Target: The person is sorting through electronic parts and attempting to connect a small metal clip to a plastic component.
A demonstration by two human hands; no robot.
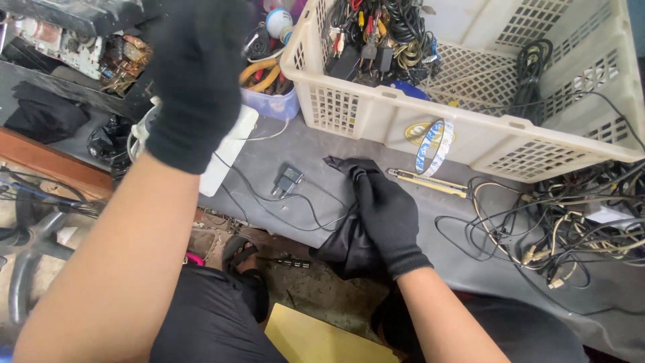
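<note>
Gripping a black cloth [346,245] at the near edge of the grey worktop [470,269]: right hand [386,215], gloved black, closed around it. Cloth's long axis runs near-to-far, lower end hanging over the edge, upper end pointing toward the cream basket [470,134]. Beside it: black adapter [287,180], yellow utility knife [430,183]. Raised farther left: gloved left hand [195,81], grip cannot be told.
</note>
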